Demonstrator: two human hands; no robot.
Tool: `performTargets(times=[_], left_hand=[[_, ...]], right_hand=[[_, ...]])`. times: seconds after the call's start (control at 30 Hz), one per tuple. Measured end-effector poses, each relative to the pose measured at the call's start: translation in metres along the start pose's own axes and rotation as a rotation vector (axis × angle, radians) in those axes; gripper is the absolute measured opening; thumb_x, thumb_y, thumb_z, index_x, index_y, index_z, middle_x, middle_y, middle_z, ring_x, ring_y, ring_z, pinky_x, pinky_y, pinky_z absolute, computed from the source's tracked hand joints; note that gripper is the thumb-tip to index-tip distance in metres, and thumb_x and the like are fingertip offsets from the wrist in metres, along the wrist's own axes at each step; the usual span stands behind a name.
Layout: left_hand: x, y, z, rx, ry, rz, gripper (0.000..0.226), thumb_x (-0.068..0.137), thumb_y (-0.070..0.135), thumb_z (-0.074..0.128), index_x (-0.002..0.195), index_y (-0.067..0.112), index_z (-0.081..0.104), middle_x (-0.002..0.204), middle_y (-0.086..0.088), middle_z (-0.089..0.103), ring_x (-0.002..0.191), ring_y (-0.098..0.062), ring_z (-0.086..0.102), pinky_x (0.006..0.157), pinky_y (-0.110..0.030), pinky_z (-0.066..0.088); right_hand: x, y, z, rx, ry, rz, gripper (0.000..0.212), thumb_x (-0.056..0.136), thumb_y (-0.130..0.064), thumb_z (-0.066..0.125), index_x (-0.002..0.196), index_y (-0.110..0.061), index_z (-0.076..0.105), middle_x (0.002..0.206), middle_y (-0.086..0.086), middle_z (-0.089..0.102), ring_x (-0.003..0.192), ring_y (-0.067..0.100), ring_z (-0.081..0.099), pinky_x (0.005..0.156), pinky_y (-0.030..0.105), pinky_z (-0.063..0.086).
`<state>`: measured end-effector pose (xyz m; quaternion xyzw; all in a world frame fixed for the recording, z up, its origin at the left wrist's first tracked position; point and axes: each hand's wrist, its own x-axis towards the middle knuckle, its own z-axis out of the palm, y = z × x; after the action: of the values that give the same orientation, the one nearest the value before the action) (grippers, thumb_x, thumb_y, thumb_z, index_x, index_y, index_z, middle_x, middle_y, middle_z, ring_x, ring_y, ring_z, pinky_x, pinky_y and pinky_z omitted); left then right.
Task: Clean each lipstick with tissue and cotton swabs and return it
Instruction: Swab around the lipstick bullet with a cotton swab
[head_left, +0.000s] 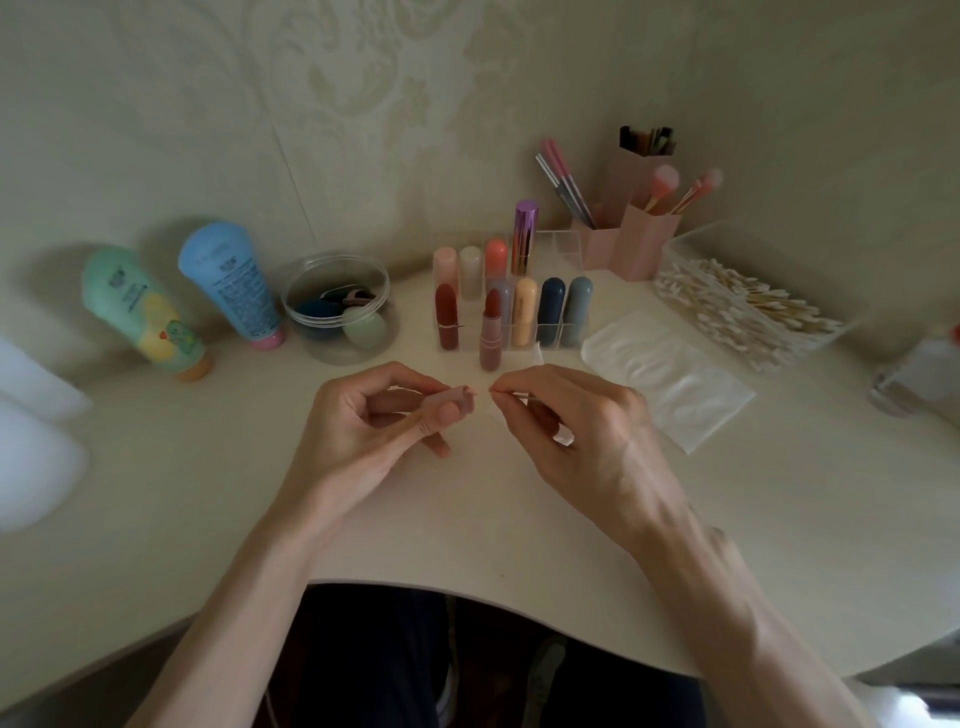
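Observation:
My left hand (382, 415) grips a pink lipstick cap (457, 401) above the middle of the desk, its open end turned right. My right hand (566, 421) pinches a thin cotton swab (511, 396) whose tip sits just at the cap's mouth. An uncapped pink lipstick (490, 332) with a reddish bullet stands upright on the desk in front of the clear acrylic organizer (563, 244), which holds several capped lipsticks in red, peach, orange, blue and grey. A pack of tissues (670, 379) lies to the right.
A clear box of cotton swabs (748, 306) stands at the right, pink brush holders (641, 239) behind it. A round clear jar (337, 306) and two tubes, a blue one (231, 286) and a green one (140, 312), stand on the left. The desk's curved front edge (467, 592) is near me.

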<state>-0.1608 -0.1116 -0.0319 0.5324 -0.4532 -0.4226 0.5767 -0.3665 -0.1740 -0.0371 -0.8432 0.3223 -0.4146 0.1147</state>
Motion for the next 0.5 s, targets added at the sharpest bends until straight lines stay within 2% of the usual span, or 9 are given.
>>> performTargets(times=[0.1,0.2,0.3,0.37,0.5], left_hand=[[0.0012,-0.0026,-0.0021,-0.013,-0.006,-0.003,0.027,0.072,0.025,0.086,0.090,0.008,0.076,0.094,-0.015,0.080,0.085,-0.056,0.068,0.062,-0.034,0.056],[0.0017,-0.0039,-0.0031,-0.005,-0.004,-0.011,0.029,0.073,0.026,0.086,0.093,0.008,0.077,0.094,-0.016,0.079,0.087,-0.059,0.065,0.064,-0.035,0.055],[0.0012,-0.0033,-0.0023,-0.027,-0.009,0.012,0.030,0.073,0.023,0.086,0.094,0.003,0.077,0.094,-0.016,0.079,0.085,-0.059,0.064,0.060,-0.030,0.054],[0.0009,-0.0023,-0.0013,-0.029,-0.010,0.025,0.028,0.075,0.017,0.083,0.095,-0.002,0.075,0.093,-0.015,0.080,0.081,-0.054,0.065,0.059,-0.025,0.053],[-0.0009,0.0029,0.0004,-0.013,-0.006,0.025,0.029,0.075,0.016,0.080,0.096,-0.005,0.075,0.089,-0.012,0.080,0.066,-0.022,0.067,0.055,-0.017,0.048]], right_hand=[[-0.0001,0.0015,0.0011,-0.008,-0.003,-0.021,0.011,0.103,-0.021,0.068,0.104,-0.015,0.077,0.086,-0.008,0.070,0.072,-0.001,0.047,0.061,0.034,0.053],[0.0000,0.0021,0.0015,-0.009,-0.006,-0.042,0.014,0.105,-0.023,0.066,0.103,-0.016,0.078,0.085,-0.006,0.070,0.069,0.008,0.056,0.060,0.037,0.052],[-0.0002,0.0015,0.0023,-0.026,-0.008,-0.055,0.015,0.105,-0.024,0.066,0.102,-0.016,0.078,0.082,-0.005,0.070,0.067,0.014,0.059,0.058,0.039,0.052],[-0.0002,0.0015,0.0026,-0.037,-0.010,-0.052,0.016,0.106,-0.025,0.065,0.102,-0.016,0.077,0.081,-0.005,0.069,0.067,0.014,0.059,0.057,0.039,0.052],[-0.0010,0.0008,0.0029,-0.033,-0.037,-0.040,0.016,0.105,-0.025,0.065,0.103,-0.017,0.078,0.084,-0.006,0.071,0.069,0.013,0.062,0.060,0.037,0.053]])
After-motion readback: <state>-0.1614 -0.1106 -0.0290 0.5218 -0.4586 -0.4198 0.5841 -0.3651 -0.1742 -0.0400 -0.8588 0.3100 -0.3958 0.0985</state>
